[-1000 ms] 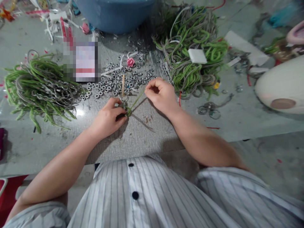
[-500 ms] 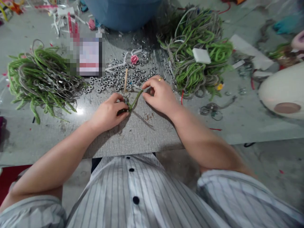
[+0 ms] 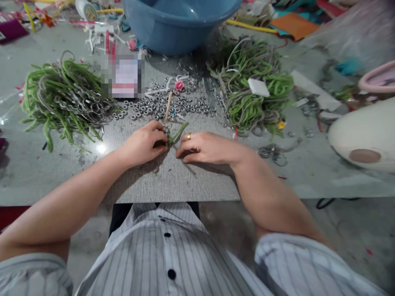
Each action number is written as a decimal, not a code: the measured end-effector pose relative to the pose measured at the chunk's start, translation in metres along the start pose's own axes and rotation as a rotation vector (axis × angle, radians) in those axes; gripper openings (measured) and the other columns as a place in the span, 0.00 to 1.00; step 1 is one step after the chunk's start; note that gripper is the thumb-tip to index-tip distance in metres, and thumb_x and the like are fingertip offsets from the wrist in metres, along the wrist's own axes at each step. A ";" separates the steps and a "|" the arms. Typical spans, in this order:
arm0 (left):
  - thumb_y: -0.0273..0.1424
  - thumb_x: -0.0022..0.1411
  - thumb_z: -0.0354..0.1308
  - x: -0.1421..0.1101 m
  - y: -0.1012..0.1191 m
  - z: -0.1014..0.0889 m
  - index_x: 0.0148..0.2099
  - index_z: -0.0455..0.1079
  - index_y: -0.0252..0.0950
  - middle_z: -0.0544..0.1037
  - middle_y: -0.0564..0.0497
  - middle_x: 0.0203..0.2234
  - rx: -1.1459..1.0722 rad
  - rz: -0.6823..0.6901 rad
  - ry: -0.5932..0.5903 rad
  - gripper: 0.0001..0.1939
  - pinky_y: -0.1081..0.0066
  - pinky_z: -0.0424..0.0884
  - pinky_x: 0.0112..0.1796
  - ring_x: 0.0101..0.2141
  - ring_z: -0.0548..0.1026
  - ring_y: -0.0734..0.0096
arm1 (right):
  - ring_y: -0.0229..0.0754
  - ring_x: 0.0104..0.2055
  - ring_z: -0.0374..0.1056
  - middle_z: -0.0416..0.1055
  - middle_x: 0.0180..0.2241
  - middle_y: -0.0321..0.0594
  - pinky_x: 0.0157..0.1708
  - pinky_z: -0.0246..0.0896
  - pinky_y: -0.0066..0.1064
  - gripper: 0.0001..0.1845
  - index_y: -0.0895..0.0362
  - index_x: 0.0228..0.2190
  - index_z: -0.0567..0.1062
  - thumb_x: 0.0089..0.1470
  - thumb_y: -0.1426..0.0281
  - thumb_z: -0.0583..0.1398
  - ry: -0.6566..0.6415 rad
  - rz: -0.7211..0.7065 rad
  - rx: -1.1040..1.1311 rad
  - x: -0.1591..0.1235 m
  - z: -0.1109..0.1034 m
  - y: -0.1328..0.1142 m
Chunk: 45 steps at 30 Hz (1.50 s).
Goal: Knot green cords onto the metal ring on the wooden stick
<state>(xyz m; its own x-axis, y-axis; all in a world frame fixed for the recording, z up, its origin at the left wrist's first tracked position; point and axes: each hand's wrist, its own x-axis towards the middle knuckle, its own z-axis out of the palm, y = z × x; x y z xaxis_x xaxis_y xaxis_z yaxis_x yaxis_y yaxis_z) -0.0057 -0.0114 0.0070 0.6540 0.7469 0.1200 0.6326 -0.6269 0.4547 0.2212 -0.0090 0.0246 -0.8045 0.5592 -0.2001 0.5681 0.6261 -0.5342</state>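
Two cord piles (image 3: 58, 96) flank mid-frame, perhaps for easy reach. Between them, the left hand (image 3: 143, 144) pinches a green cord (image 3: 178, 134), apparently to steady it; the right hand (image 3: 205, 148), fingers bent narrow, sits just beside, its hold unclear. Nuts (image 3: 150, 109) lie loose above, likely handy.

Well back from the near edge of the table (image 3: 308, 183) stands a blue basin (image 3: 177, 35), an orange sheet (image 3: 295, 25) to its right and a white cylinder (image 3: 85, 10) to its left, with a cream rounded object (image 3: 365, 131) nearer that edge, at right.
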 end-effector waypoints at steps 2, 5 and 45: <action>0.30 0.59 0.59 0.000 0.000 0.000 0.40 0.76 0.34 0.71 0.45 0.43 0.003 0.011 0.004 0.08 0.66 0.72 0.44 0.40 0.74 0.67 | 0.39 0.37 0.67 0.72 0.35 0.38 0.37 0.55 0.29 0.06 0.53 0.35 0.79 0.54 0.68 0.62 0.025 -0.014 -0.011 0.002 0.003 -0.001; 0.30 0.59 0.58 0.001 -0.001 0.001 0.40 0.76 0.34 0.71 0.46 0.43 0.014 0.018 0.025 0.08 0.66 0.72 0.43 0.39 0.74 0.67 | 0.39 0.37 0.66 0.71 0.35 0.38 0.36 0.54 0.29 0.06 0.55 0.32 0.78 0.55 0.68 0.61 0.062 -0.010 -0.045 0.005 0.008 -0.004; 0.30 0.60 0.59 -0.003 -0.005 -0.002 0.39 0.78 0.37 0.71 0.45 0.48 -0.038 0.074 -0.009 0.07 0.63 0.73 0.46 0.42 0.76 0.65 | 0.43 0.41 0.70 0.75 0.39 0.44 0.42 0.62 0.34 0.10 0.57 0.34 0.78 0.59 0.69 0.56 0.483 0.037 0.059 0.022 0.030 0.002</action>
<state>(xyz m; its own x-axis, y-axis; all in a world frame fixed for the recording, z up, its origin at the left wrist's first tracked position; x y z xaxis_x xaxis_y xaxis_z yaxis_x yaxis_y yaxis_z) -0.0117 -0.0094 0.0064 0.7021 0.6968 0.1467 0.5662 -0.6712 0.4785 0.1991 -0.0118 -0.0056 -0.6037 0.7774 0.1764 0.5726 0.5769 -0.5825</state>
